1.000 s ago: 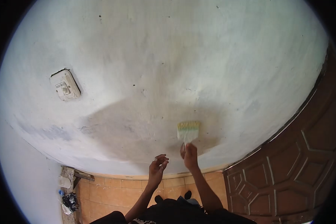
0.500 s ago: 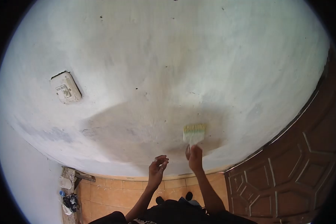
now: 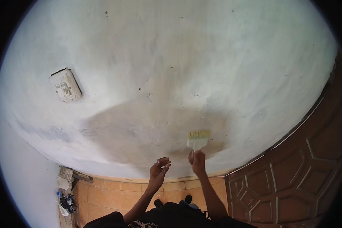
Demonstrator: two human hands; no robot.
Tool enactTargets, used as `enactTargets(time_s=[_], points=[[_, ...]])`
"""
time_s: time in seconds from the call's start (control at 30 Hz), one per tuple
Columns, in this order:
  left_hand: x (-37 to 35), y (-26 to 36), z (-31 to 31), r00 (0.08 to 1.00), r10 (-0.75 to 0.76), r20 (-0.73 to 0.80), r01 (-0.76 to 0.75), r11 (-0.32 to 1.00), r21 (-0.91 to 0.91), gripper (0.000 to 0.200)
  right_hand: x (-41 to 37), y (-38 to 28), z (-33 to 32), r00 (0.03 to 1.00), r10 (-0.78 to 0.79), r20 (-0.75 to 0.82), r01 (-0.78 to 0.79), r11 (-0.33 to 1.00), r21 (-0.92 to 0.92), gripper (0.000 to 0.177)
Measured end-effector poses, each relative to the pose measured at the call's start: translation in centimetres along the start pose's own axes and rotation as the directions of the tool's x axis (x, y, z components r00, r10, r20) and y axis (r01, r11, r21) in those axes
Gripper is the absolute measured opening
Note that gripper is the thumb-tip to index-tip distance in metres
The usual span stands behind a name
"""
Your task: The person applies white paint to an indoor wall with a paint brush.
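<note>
My right hand (image 3: 197, 162) is closed round the handle of a wide paintbrush (image 3: 197, 141). The brush points up, its yellowish bristles overlapping the whitish wall (image 3: 239, 68) in this view, above a darker shadowed patch. To the left, my left hand (image 3: 159, 170) is raised before the lower wall, empty, with the fingers loosely bent and the thumb apart from them. White specks show on its fingers.
A white switch box (image 3: 66, 85) is fixed to the wall at left. A brown panelled door (image 3: 288, 182) stands at right. At lower left, a wooden bench (image 3: 66, 173) carries a white container (image 3: 62, 183) and a black plastic bag (image 3: 67, 203). Orange tiles (image 3: 102, 195) cover the floor.
The brush has shifted slightly down the wall in my right hand. My left hand is nearly in the same place, and the view has tilted a little.
</note>
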State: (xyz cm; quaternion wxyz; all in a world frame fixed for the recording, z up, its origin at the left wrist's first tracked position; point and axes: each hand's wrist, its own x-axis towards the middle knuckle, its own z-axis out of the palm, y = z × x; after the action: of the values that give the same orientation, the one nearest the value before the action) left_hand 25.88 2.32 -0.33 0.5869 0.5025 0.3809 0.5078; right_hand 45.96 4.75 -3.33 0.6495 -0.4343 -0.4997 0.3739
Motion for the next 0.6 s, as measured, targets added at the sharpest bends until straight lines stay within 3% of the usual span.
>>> enactTargets(time_s=[0.07, 0.17, 0.27, 0.37, 0.47, 0.57, 0.6], points=[[-0.4, -0.1, -0.1, 1.0, -0.005, -0.016, 0.004, 1.0, -0.015, 0.025, -4.4, 3.7, -0.1, 0.991, 0.137, 0.002, -0.136, 0.988, 0.073, 0.045], [-0.1, -0.1, -0.2, 0.999, 0.012, -0.033, -0.013, 0.999, -0.03, 0.025, -5.8, -0.9, 0.8, 0.966, 0.251, 0.057, -0.257, 0.931, 0.261, 0.045], [-0.5, -0.6, 0.2, 1.0, -0.019, -0.007, 0.019, 1.0, 0.003, 0.025, -1.5, -6.1, 0.7, 0.998, 0.065, 0.022, -0.068, 0.985, 0.159, 0.045], [-0.4, -0.7, 0.9, 0.998, -0.002, 0.056, 0.0, 0.999, 0.033, 0.025, 2.2, -11.4, 1.3, 0.99, 0.141, -0.023, -0.139, 0.988, 0.065, 0.044], [-0.4, -0.2, 1.3, 0.997, 0.027, 0.079, -0.029, 0.999, 0.03, 0.025, 1.4, -3.5, 0.2, 0.999, -0.029, -0.016, 0.028, 0.999, -0.032, 0.046], [-1.1, -0.4, 1.5, 0.999, 0.012, 0.049, -0.013, 1.0, 0.02, 0.025, -4.2, 5.4, -1.0, 0.999, -0.034, 0.014, 0.036, 0.98, -0.194, 0.047], [-1.2, -0.8, 1.3, 0.999, 0.026, 0.044, -0.027, 0.999, 0.018, 0.025, -5.9, 4.6, -0.6, 0.987, 0.162, 0.009, -0.162, 0.987, 0.003, 0.047]])
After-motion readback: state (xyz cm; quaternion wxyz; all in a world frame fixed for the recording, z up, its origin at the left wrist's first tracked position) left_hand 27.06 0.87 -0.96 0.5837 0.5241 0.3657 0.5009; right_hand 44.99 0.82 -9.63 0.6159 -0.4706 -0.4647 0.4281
